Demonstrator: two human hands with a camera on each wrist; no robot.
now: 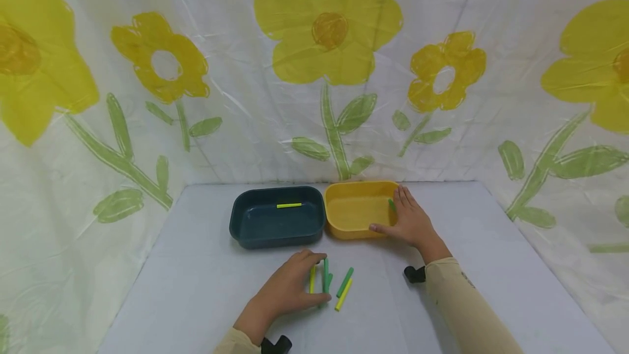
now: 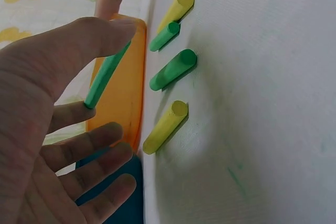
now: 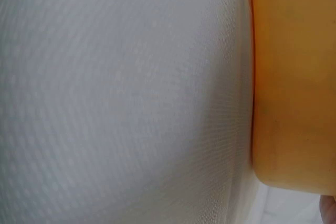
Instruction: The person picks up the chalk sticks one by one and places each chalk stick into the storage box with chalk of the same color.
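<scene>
a green stick (image 2: 106, 75) is pinched between thumb and forefinger of the left hand (image 1: 290, 288), just above the loose sticks (image 1: 344, 287) on the table (image 1: 196, 288). the yellow tray (image 1: 351, 209) is steadied by the flat-fingered right hand (image 1: 410, 222).

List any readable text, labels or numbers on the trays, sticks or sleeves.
None readable. The dark tray, yellow tray and sticks are plain. One small dark mark on the right sleeve is too small to read.
</scene>
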